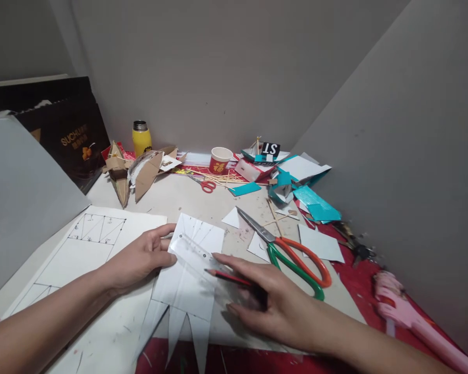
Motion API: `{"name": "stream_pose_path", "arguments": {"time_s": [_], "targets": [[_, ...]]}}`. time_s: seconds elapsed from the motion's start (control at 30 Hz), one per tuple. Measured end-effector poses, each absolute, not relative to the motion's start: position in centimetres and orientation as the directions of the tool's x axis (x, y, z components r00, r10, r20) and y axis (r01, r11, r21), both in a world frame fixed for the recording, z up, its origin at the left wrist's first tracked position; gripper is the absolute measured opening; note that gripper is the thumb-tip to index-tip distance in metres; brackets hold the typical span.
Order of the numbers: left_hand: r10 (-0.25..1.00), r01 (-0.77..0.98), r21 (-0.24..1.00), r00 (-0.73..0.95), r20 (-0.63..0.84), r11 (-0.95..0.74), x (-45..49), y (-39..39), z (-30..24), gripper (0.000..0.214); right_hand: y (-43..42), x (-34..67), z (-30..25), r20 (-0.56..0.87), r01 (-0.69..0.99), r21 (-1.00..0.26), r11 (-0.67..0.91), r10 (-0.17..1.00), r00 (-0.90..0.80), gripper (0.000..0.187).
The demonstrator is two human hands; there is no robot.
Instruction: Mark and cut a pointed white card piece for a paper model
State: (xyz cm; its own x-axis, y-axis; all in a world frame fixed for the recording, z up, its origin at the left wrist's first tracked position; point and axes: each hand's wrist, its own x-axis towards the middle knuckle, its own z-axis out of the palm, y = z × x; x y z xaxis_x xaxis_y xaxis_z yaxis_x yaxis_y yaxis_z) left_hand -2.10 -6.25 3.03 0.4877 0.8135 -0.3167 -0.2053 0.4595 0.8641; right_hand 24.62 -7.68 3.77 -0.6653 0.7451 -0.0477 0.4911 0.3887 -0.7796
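L hand: mine, thumb + fingers closed on L edge of the card; L hand (138, 259) has a narrow grip.
R hand: my R hand (275, 298) holds the pencil (230, 277), red/black, tip pointing L over the card; index fingertip at the ruler.
Card: white card (171, 288), lines drawn on it, pointed strips at the near end; btwn my hands, overlapping the sheet.
Ruler: clear ruler (193, 248), lying slantwise on the card.
Sheet: big white sheet (140, 223) w/ drawn grid, L side, partly under my L arm.
Scissors: lg scissors (275, 241), orange + green handles, just beyond R hand.
Back of tabletop (183, 200): yellow bottle (142, 141), paper cup (219, 163), sm red scissors (208, 186).
Far R: pink tool (392, 298), near the wall.
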Motion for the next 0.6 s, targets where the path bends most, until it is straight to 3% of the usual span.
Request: {"name": "stream_pose_path", "arguments": {"time_s": [0.13, 0.3, 0.6], "targets": [[0.774, -0.22, 0.84, 0.55, -0.314, 0.496, -2.3, -6.0, 2.4, 0.067, -7.5, 24.9, 2.8, 0.085, 0.397, -0.725, 0.562, 0.646, -0.759, 0.069], [0.726, -0.232, 0.826, 0.631, -0.274, 0.514, -2.5, -5.7, 2.0, 0.067, -7.2, 25.2, 1.7, 0.164, 0.343, -0.656, 0.673, 0.57, -0.805, 0.072], [0.674, -0.221, 0.802, 0.685, -0.277, 0.554, -2.6, -5.7, 2.1, 0.079, -7.5, 25.0, 1.2, 0.208, 0.435, -0.485, 0.758, 0.583, -0.785, 0.065]]}}
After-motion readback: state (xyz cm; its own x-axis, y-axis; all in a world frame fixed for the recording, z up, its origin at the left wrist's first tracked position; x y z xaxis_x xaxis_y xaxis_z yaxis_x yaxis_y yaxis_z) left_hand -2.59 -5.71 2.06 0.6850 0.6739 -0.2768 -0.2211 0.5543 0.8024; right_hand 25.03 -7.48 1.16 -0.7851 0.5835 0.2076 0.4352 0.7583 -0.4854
